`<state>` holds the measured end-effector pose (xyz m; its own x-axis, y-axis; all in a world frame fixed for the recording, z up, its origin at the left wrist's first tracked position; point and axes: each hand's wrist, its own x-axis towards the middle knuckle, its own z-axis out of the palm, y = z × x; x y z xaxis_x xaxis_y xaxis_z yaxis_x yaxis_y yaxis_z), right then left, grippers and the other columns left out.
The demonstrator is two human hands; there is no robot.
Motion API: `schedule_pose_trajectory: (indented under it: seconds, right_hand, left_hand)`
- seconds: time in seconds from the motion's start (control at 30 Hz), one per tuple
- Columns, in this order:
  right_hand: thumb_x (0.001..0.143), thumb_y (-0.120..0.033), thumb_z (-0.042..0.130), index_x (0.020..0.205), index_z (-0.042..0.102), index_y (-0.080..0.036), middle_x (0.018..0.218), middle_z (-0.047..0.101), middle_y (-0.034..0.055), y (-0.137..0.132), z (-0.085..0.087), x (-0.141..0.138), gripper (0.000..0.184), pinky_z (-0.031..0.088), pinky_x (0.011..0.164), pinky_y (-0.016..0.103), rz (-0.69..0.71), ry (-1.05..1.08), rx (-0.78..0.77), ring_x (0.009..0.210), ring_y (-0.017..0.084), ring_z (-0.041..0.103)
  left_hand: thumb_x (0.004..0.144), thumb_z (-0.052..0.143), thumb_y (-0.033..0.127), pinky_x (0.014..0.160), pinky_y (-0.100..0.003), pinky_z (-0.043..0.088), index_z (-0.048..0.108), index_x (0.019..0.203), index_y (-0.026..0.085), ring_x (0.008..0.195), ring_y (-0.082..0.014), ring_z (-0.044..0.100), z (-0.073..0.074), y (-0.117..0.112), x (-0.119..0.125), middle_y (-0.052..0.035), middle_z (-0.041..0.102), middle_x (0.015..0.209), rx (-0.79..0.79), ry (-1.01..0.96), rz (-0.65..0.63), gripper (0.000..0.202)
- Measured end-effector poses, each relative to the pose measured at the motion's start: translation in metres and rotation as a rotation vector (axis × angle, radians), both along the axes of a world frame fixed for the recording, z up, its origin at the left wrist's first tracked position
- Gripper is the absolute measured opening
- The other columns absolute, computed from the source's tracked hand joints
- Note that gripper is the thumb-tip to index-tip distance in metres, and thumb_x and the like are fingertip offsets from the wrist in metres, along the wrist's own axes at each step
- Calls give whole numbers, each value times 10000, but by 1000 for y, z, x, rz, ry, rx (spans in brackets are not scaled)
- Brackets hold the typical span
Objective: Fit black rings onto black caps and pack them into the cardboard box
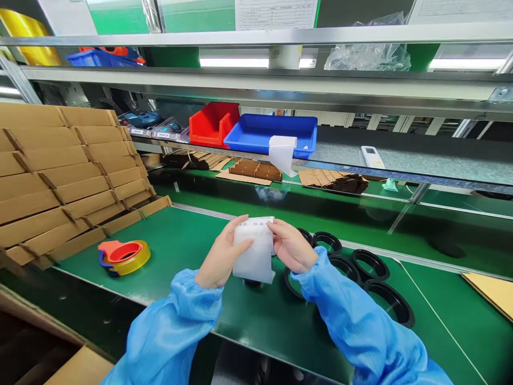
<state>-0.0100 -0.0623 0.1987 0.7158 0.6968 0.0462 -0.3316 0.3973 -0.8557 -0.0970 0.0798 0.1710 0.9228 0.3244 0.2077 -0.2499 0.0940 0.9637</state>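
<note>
Over the bench (172, 243), your left hand (220, 255) and right hand (293, 246) both pinched the white sheet (255, 259), apparently to steady it.

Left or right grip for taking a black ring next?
Right grip, probably: the black rings lie around its blue sleeve, while the left grip is farther off. Both hold the white sheet, so the right would have to let go first.

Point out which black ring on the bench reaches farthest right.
The black ring beside the right sleeve, nearer the wearer than the ring just behind it. Its outer edge extends farther right than any other ring's.
</note>
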Motion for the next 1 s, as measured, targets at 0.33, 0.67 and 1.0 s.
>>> schedule_pose_trajectory:
  seconds: [0.33, 0.67, 1.0]
  right_hand:
    - [551, -368, 863, 956, 631, -124, 921, 671, 62, 16, 7, 23, 526, 451, 755, 280, 45, -133, -86, 816, 164, 592]
    - [569, -396, 877, 963, 618, -117, 943, 665, 57, 30, -7, 26, 548, 434, 770, 257, -24, -263, -20, 847, 151, 582]
    - [559, -445, 884, 1075, 587, -111, 1044, 668, 107, 47, 4, 19, 682, 476, 783, 282, 19, -239, -126, 901, 187, 624]
  left_hand:
    - [719, 767, 195, 918, -316, 500, 353, 1471, 288, 1167, -244, 567, 6, 18, 4, -77, 530, 1365, -40, -37, -1, 863]
    - [864, 658, 484, 907, -408, 521, 220, 1525, 297, 1116, -282, 605, -1, 15, 1, -121, 544, 1331, 33, -99, 163, 815]
    - [922, 579, 425, 1027, -310, 436, 394, 1463, 319, 1252, -226, 509, -18, 38, 9, -31, 464, 1441, 398, -222, 340, 581]
